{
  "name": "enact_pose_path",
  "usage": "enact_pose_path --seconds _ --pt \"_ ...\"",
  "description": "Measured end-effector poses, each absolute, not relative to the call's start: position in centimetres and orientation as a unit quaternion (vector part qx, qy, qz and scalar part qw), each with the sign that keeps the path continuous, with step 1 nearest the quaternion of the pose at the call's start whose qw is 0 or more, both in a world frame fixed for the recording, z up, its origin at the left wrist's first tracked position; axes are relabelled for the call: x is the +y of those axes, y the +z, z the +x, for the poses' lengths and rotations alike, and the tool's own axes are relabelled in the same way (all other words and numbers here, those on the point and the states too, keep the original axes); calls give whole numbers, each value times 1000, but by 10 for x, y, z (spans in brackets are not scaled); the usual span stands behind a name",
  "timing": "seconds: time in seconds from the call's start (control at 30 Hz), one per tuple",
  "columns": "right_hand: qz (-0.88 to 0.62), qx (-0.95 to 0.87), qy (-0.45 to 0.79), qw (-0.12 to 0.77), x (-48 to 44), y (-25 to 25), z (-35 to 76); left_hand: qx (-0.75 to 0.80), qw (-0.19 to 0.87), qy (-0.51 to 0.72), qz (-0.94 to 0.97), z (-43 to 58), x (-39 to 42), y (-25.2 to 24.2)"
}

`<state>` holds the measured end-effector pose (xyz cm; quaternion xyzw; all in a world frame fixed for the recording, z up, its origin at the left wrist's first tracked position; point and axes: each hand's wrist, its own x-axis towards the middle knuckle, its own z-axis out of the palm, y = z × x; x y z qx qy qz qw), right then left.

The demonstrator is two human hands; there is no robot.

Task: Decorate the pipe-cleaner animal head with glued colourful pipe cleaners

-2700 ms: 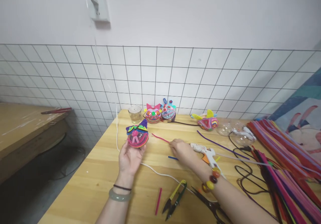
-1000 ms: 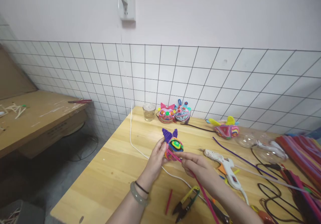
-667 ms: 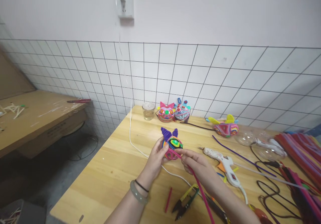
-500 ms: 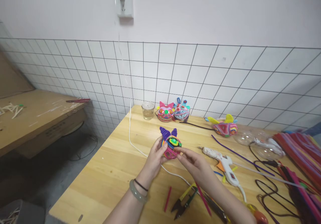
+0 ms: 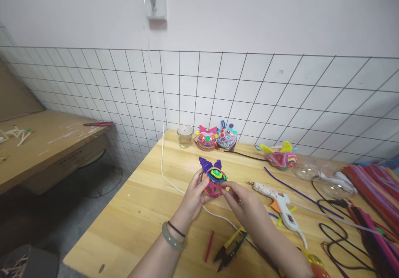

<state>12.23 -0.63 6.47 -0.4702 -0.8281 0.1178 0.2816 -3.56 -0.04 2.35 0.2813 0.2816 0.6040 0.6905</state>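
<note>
My left hand (image 5: 197,190) is wrapped round a small pipe-cleaner animal head (image 5: 214,183), thumb on its near side. Two purple ears stand on top, above an eye ringed in green, yellow and black, and pink strips cover its lower part. At the head's lower right edge, my right hand (image 5: 245,201) has thumb and forefinger pinched on the end of a pink pipe cleaner (image 5: 215,185); the fingers partly hide it. Below the hands lie thread snips (image 5: 230,251) and a short pink pipe-cleaner piece (image 5: 209,247).
A white glue gun (image 5: 280,205) lies right of my hands. Finished heads (image 5: 207,139), a glass (image 5: 185,137) and a winged figure (image 5: 282,158) stand along the back. Clear plastic balls (image 5: 305,171) and bundled pipe cleaners (image 5: 370,190) are at right. A white cord (image 5: 170,180) crosses the table.
My right hand has turned slightly and shifted a little at the head's lower edge. A pink strip seen earlier beside the right forearm is now out of sight.
</note>
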Motion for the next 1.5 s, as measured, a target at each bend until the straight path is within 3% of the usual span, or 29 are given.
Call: enact_pose_path --seconds 0.23,0.43,0.97,1.5 --pt "-472 -835 28 282 -7 62 120 287 689 607 274 -35 0 24" --pt "-491 -820 47 290 -5 60 118 281 689 604 285 -35 -1 25" --pt "-480 -694 364 396 1 51 117 235 708 617 253 -34 -1 23" --pt "-467 -784 174 369 -8 74 126 225 716 609 257 -35 -1 23"
